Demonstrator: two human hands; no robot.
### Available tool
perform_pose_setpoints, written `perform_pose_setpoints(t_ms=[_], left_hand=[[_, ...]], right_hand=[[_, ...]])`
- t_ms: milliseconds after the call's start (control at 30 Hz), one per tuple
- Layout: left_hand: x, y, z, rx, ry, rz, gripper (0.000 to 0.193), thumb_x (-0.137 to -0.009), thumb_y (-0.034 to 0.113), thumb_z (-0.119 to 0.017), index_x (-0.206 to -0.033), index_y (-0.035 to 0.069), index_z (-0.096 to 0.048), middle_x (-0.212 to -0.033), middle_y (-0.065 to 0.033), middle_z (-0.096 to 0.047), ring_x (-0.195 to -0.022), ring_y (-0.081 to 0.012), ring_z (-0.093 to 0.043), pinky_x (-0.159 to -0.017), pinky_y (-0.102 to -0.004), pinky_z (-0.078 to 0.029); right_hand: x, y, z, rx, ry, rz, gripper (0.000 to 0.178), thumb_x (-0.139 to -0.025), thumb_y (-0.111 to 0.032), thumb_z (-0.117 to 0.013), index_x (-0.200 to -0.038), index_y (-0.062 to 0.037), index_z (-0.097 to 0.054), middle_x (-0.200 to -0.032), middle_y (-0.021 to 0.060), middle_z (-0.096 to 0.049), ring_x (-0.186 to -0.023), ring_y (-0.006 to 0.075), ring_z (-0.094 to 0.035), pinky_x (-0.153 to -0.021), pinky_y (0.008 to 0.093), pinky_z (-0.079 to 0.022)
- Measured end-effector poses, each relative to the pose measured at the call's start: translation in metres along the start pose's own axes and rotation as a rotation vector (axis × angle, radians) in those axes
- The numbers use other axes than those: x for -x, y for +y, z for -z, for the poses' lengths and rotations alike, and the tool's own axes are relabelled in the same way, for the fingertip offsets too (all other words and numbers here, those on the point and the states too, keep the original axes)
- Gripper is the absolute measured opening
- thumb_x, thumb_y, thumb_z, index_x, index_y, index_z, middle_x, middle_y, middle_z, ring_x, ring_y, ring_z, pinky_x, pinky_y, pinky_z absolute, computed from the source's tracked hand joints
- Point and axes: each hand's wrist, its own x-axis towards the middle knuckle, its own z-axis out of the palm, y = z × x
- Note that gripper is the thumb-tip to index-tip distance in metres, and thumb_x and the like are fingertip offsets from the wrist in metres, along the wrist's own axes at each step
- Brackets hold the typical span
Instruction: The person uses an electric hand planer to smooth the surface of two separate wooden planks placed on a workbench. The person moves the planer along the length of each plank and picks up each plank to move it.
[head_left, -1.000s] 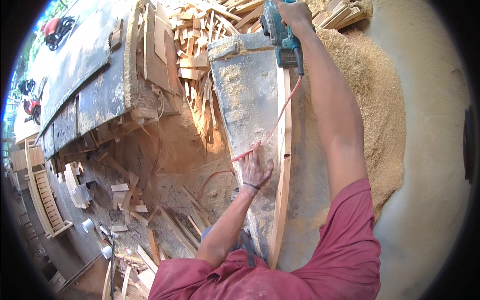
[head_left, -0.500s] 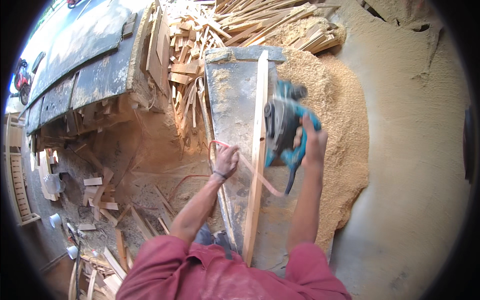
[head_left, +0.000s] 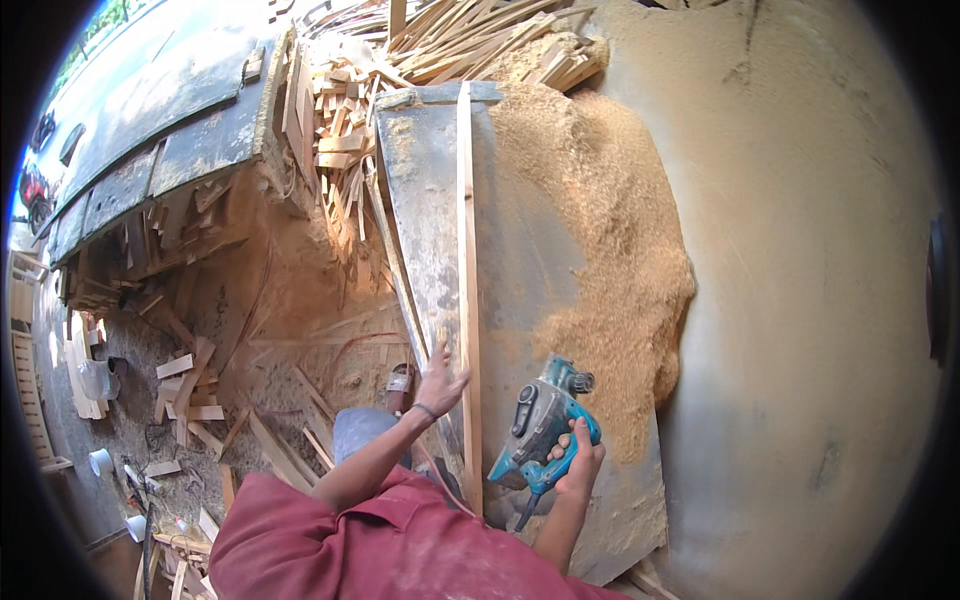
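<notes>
My right hand (head_left: 580,459) is wrapped round the handle of a blue and black electric planer (head_left: 537,430), which is tilted to the right of a long wooden strip (head_left: 466,240). The strip lies lengthwise on a dusty grey workbench (head_left: 420,190). My left hand (head_left: 441,386) is open, fingers apart, at the strip's left edge; whether it touches the wood I cannot tell. Close to my left forearm, a reddish cord (head_left: 445,478) runs down toward my shirt. A short dark cable leaves the rear of the planer.
Wood shavings (head_left: 630,260) are heaped along the bench's right side, by a plastered wall (head_left: 780,300). Offcuts (head_left: 340,140) and thin slats (head_left: 470,45) pile up beyond it. On the left stands a second worn bench (head_left: 200,130), with scraps (head_left: 190,385) scattered over the floor.
My right hand has brought the planer back toward my body. My left hand has let go of the reddish cord and spread its fingers. The view has shifted to the right.
</notes>
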Motion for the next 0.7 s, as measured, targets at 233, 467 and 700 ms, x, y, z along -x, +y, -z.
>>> perform_pose_setpoints(t_ms=[233,467,700], left_hand=[[0.014,-0.033,-0.071,-0.13,-0.027,0.023,0.094,-0.082,0.026,-0.072,-0.155,0.004,-0.016,-0.147,-0.0323,-0.036,-0.134,-0.0443,-0.042,-0.111,-0.0478,-0.038],[0.045,-0.097,-0.062,-0.461,0.38,0.066,0.097,-0.081,0.033,-0.072,-0.158,0.011,-0.016,-0.152,-0.0291,-0.028,-0.138,-0.0464,-0.032,-0.113,-0.0546,-0.029],[0.185,-0.062,-0.115,-0.602,0.005,0.069,0.116,-0.077,0.054,-0.074,-0.159,0.006,-0.007,-0.16,-0.0315,-0.008,-0.149,-0.0465,-0.01,-0.12,-0.0532,-0.014]], right_hand=[[0.072,0.053,0.157,-0.067,0.252,0.051,0.033,-0.093,-0.035,-0.069,-0.098,-0.004,-0.058,-0.064,0.001,-0.051,-0.048,0.0118,-0.049,-0.043,0.0297,-0.04],[0.113,0.114,0.254,-0.077,0.348,0.029,0.03,-0.093,-0.033,-0.069,-0.091,-0.0057,-0.058,-0.064,0.0006,-0.052,-0.048,0.0117,-0.048,-0.041,0.0298,-0.039],[0.137,0.143,0.275,-0.048,0.42,-0.09,0.03,-0.092,-0.034,-0.069,-0.092,-0.005,-0.06,-0.064,0.0006,-0.052,-0.047,0.0121,-0.049,-0.041,0.0301,-0.04]])
